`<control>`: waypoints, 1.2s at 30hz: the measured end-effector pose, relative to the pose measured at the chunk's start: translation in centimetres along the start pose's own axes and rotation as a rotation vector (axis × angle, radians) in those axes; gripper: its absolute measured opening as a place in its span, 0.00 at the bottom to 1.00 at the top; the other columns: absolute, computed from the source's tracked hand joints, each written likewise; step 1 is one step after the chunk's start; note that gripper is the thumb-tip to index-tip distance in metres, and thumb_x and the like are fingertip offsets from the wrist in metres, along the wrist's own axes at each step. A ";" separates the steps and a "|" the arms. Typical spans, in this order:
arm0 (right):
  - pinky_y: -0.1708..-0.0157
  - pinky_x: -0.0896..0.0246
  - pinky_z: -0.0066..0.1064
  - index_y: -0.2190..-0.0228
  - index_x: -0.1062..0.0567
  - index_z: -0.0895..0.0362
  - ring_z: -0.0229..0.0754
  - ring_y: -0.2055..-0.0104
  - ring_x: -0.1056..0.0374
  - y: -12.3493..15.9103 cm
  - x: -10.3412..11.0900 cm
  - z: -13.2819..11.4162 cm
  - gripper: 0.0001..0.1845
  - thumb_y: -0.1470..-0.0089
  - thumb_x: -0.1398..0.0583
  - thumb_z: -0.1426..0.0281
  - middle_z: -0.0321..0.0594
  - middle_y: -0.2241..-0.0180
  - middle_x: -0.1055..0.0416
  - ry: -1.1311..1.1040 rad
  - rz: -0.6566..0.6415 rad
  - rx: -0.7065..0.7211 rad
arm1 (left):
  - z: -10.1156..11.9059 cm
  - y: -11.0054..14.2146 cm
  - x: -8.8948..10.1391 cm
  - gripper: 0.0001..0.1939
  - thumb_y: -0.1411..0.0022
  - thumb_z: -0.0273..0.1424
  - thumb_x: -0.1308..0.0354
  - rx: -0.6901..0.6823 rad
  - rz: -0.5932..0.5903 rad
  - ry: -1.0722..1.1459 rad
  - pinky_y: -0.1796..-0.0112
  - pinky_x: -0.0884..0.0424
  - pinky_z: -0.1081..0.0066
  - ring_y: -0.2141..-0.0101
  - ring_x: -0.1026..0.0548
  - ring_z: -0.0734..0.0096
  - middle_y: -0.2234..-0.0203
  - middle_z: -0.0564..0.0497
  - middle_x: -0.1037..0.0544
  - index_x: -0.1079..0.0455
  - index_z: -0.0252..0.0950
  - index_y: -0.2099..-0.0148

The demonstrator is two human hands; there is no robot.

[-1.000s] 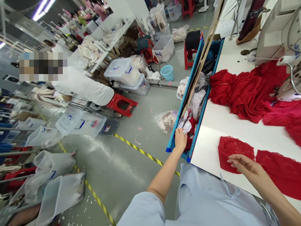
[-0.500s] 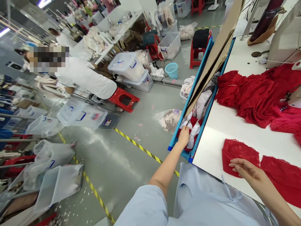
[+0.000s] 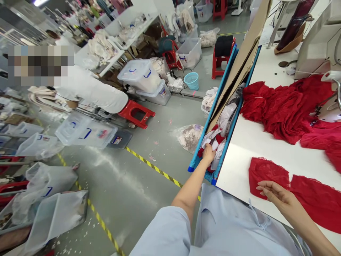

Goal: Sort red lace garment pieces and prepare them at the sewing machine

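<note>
My left hand [image 3: 209, 154] reaches into a blue-framed cloth bin that hangs along the table's left edge. White fabric pieces [image 3: 218, 152] with red cloth among them lie around its fingers. The fingertips are partly buried there, so whether they grip a piece is unclear. Over the white table my right hand [image 3: 278, 195] hovers with fingers loosely stretched, holding nothing. Just beneath it is a red lace-edged fabric piece [image 3: 266, 174], and a second red piece [image 3: 317, 199] lies to the right.
A heap of red fabric [image 3: 279, 110] lies by the sewing machine [image 3: 317, 53]. Tall cardboard [image 3: 237, 67] stands in the bin. On the floor are a clear bag of scraps [image 3: 189, 137], a blue basket [image 3: 191, 81] and lidded plastic boxes [image 3: 140, 76]. A person [image 3: 90, 89] sits at left.
My left hand has shifted slightly within the bin, and the white and red pieces around it lie differently. The view has turned a little; my right hand stays over the red fabric.
</note>
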State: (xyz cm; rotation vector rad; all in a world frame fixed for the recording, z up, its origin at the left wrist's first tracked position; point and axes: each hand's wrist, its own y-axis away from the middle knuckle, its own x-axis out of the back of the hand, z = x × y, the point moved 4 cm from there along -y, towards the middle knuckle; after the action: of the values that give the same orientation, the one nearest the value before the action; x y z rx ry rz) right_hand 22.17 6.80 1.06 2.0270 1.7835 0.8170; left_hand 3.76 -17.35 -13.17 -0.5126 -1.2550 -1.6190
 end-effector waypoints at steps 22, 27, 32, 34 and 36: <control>0.58 0.25 0.42 0.68 0.20 0.53 0.55 0.60 0.22 -0.5 -0.6 -0.4 0.34 0.62 0.37 0.36 0.47 0.66 0.19 0.028 -0.057 0.088 | 2.4 8.3 4.7 0.24 0.38 0.47 0.49 0.148 -0.670 1.424 0.68 0.27 0.70 0.71 0.24 0.68 0.68 0.44 0.22 0.28 0.32 0.52; 0.59 0.25 0.42 0.68 0.21 0.53 0.55 0.61 0.22 -0.3 -0.3 -0.4 0.36 0.63 0.38 0.35 0.47 0.66 0.19 0.032 -0.049 0.104 | 4.3 10.1 4.9 0.25 0.33 0.45 0.56 0.196 -0.793 1.547 0.71 0.29 0.72 0.76 0.30 0.74 0.69 0.45 0.25 0.27 0.33 0.51; 0.59 0.25 0.43 0.68 0.21 0.53 0.54 0.61 0.22 0.0 -0.3 -0.2 0.34 0.61 0.38 0.36 0.47 0.66 0.19 0.005 -0.053 0.119 | 5.5 11.3 5.5 0.27 0.32 0.45 0.60 0.162 -0.787 1.553 0.72 0.32 0.74 0.76 0.35 0.75 0.69 0.46 0.29 0.26 0.35 0.50; 0.59 0.25 0.43 0.68 0.21 0.53 0.54 0.61 0.22 0.0 -0.3 -0.2 0.34 0.61 0.38 0.36 0.47 0.66 0.19 -0.002 -0.052 0.110 | 5.8 11.5 5.6 0.26 0.32 0.45 0.60 0.172 -0.811 1.591 0.73 0.33 0.74 0.76 0.36 0.76 0.70 0.47 0.30 0.27 0.34 0.51; 0.59 0.25 0.43 0.68 0.21 0.53 0.54 0.61 0.22 0.1 -0.4 -0.1 0.35 0.62 0.38 0.36 0.47 0.66 0.19 -0.007 -0.046 0.098 | 5.9 11.7 5.6 0.25 0.33 0.45 0.58 0.172 -0.827 1.583 0.74 0.34 0.74 0.77 0.37 0.75 0.70 0.48 0.32 0.27 0.35 0.51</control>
State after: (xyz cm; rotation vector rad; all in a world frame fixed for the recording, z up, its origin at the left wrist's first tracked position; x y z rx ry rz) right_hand 22.17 6.42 1.12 2.0378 1.8931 0.7219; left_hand 10.26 -14.32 -0.89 1.3701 -0.2717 -1.7408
